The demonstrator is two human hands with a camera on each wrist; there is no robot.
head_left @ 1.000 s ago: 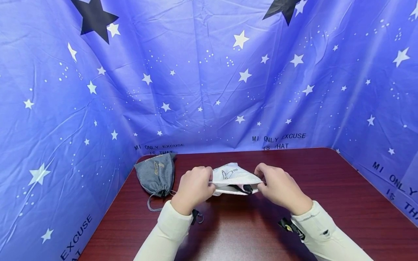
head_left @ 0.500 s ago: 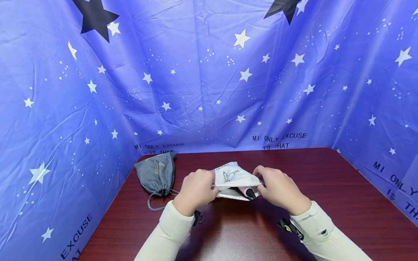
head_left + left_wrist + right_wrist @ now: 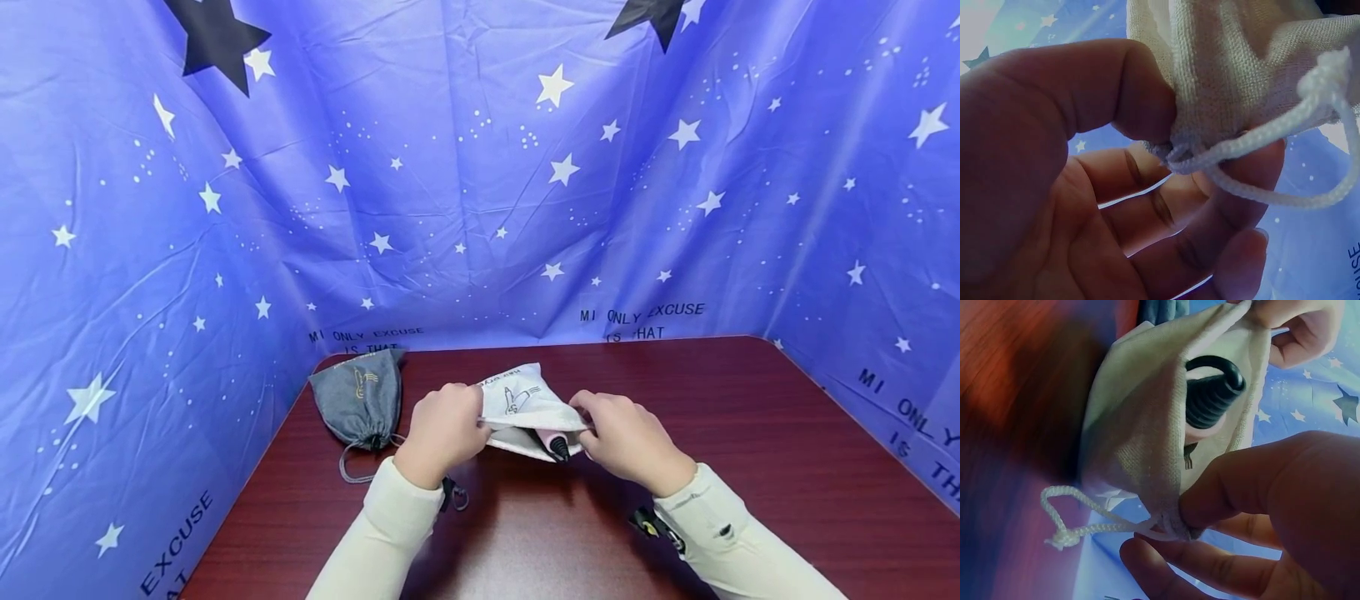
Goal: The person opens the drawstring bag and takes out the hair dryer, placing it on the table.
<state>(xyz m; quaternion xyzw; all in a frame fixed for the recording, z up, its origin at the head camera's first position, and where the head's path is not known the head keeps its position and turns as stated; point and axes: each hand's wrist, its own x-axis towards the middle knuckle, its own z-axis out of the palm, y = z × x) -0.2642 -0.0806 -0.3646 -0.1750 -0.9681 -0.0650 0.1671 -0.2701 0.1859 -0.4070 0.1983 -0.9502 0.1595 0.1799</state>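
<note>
A white drawstring pouch [image 3: 520, 393] with a line drawing and lettering lies between the two hands in the head view, its mouth spread toward me. My left hand [image 3: 442, 432] pinches the left corner of the mouth; in the left wrist view the thumb presses the woven cloth beside a knotted white cord [image 3: 1272, 134]. The right hand [image 3: 632, 435] pinches the opposite corner, where another cord loop [image 3: 1079, 512] hangs. Inside the pouch, a pink hair dryer handle [image 3: 551, 437] shows with its black ribbed cord sleeve [image 3: 1209, 400]. Cloth hides the rest of the dryer.
A grey drawstring pouch [image 3: 358, 400], drawn closed, lies at the left of the dark red wooden table [image 3: 750, 442]. Its grey cord trails near the left hand. Blue star-printed cloth [image 3: 480, 183] hangs along the back and both sides.
The pouch mouth has tipped so more of the pink handle and black sleeve shows. In the last half second both hands and the pouch have shifted left, the right hand more. The grey pouch stays put.
</note>
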